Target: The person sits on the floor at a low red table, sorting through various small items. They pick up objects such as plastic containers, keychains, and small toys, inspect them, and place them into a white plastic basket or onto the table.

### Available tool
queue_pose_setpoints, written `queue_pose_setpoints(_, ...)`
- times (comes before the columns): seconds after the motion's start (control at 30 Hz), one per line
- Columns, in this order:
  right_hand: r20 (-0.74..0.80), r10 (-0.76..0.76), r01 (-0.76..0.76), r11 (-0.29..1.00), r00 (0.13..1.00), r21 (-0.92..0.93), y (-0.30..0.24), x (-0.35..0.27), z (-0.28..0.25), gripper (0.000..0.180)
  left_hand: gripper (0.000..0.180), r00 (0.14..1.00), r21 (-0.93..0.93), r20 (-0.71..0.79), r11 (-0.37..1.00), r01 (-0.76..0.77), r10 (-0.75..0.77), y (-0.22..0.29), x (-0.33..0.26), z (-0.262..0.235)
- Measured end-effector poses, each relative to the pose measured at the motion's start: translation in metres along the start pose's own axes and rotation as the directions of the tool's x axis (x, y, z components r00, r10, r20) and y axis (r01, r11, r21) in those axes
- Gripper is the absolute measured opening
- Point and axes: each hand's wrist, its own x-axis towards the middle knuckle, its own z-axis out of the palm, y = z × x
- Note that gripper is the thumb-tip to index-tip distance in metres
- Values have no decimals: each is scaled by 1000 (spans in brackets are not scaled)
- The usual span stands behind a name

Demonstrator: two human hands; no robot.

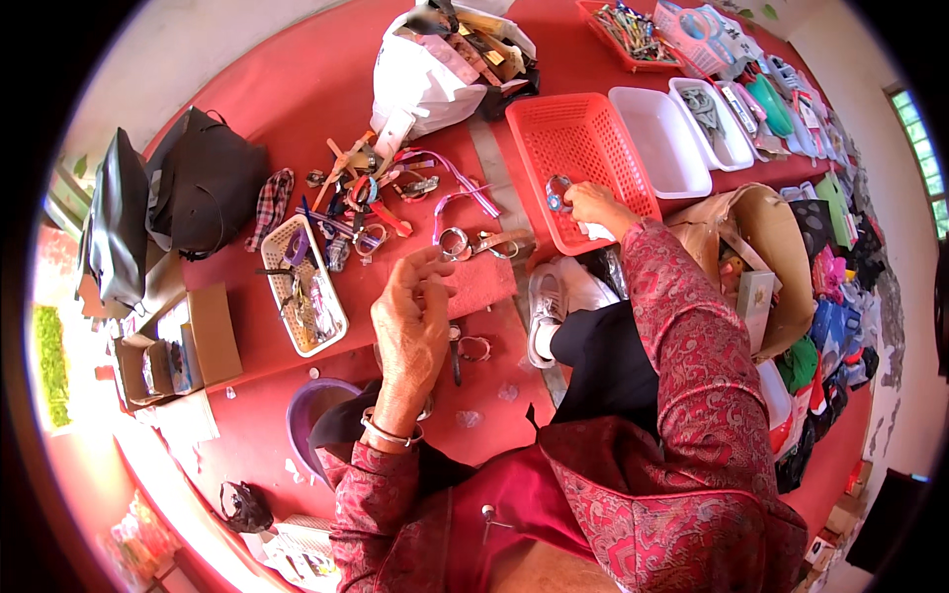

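Observation:
My right hand (pixel 597 210) is over the near end of a red perforated basket (pixel 516 127), its fingers closed on a wristwatch (pixel 559 193) that looks blue and silver. Something white shows just below that hand. Loosely bent and holding nothing that I can see, my left hand (pixel 413 311) hovers near the edge of a red cloth pad (pixel 482 293). Just past its fingertips lie a round-cased watch (pixel 454 244) and another watch with a brown strap (pixel 509 240). Farther left is a heap of watches and straps (pixel 361 193).
A white slotted basket (pixel 331 339) with small items stands left. Right of the red basket are a white tray (pixel 657 138) and a smaller tray (pixel 739 158). A stuffed white bag (pixel 410 84) sits at the back, black bags (pixel 203 188) far left, an open cardboard box (pixel 791 232) right.

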Motion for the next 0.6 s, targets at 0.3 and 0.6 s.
queue_pose_setpoints(0.3, 74, 192, -205, 933, 979, 294, -6, 19, -9, 13, 16, 953, 390, 295, 902, -187, 70, -15, -11, 32)
queue_pose_setpoints(0.6, -330, -176, 326, 815, 927, 479, -107, -36, -148, 17, 33, 987, 158, 71, 976, -151, 142, -48, 2, 29)
